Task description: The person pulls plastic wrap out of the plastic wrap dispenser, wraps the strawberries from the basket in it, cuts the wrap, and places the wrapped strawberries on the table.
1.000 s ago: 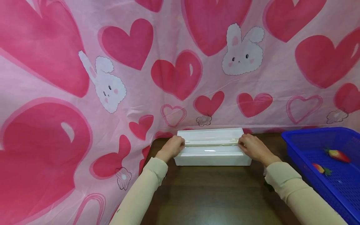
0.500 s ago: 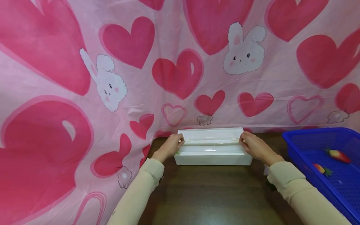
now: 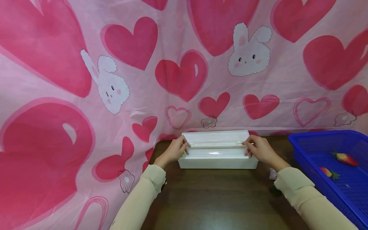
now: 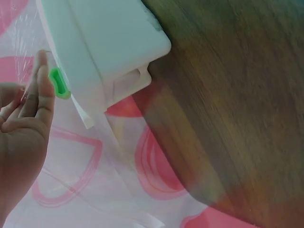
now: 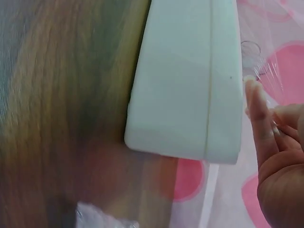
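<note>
A long white cling film dispenser [image 3: 217, 164] with a raised lid [image 3: 215, 137] stands at the back of the table. Clear cling film [image 3: 214, 153] shines in a strip across its opening. At its left end, my left hand [image 3: 174, 149] pinches one edge of the film between thumb and fingers. My right hand [image 3: 260, 150] pinches the other edge at the right end. In the left wrist view, creased film [image 4: 23, 52] runs up from the fingertips beside a green tab [image 4: 59, 83] on the dispenser. The right wrist view shows film creases [image 5: 270, 71] above the pinching fingers.
A blue basket [image 3: 304, 159] holding two strawberries [image 3: 347, 159] stands at the right. Small clear and dark items [image 3: 273, 174] lie under the right forearm. A pink heart-print cloth [image 3: 178, 32] hangs close behind the dark wooden table [image 3: 218, 198].
Both hands have shifted slightly along the dispenser's ends, and their lower fingers now extend downward over the opening. The dispenser and basket stay in place.
</note>
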### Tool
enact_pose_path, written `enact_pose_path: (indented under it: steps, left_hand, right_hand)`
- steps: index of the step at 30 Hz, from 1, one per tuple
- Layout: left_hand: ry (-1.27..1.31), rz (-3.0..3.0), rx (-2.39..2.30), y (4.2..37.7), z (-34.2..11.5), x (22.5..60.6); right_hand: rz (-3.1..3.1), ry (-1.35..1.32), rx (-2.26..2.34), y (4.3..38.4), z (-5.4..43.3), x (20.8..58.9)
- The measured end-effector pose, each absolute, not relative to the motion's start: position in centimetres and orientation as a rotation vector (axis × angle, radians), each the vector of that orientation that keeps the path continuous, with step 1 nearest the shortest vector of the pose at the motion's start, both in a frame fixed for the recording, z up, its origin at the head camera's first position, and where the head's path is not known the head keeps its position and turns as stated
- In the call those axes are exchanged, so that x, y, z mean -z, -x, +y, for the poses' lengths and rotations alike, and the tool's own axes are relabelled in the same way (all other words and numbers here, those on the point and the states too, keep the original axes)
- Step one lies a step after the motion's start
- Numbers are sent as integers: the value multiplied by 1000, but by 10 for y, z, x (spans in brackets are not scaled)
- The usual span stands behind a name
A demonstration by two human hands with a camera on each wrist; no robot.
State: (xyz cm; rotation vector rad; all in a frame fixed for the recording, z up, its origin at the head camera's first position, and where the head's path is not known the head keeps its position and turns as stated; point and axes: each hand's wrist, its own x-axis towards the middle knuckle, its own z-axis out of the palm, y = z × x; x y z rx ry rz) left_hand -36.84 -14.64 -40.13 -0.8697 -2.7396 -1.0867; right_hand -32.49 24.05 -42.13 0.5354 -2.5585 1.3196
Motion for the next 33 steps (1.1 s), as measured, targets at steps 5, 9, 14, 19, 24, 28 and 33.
enact_pose_path:
  steps: [5,9,14,19,24,28,33]
  left_hand:
    - [834,-2722,1351,366,-145,403]
    - [828,-2719,1449,362,-145,402]
    - [847,-2723,1418,359,-147,400]
    - [871,-2685,1379,354,-151,397]
    - [960,-2601,1324,344,-156,389]
    - [1018,-2548,1300,332,-160,379]
    - [1042,-2511,1292,313,-165,365]
  right_hand:
    - [-2484,-537,-1522,322,238,422]
    - [-2427,-574,-1621,320,236,423]
    - [-2378,-685,-1648,318,239,425]
    - [-2443,-745,-1594,307,246,416]
    - [-2527,-747,-1425,293,249,401]
    - [-2519,-758,-1320,282,250,391]
    - [-2445,-817,-1248,268,251,377]
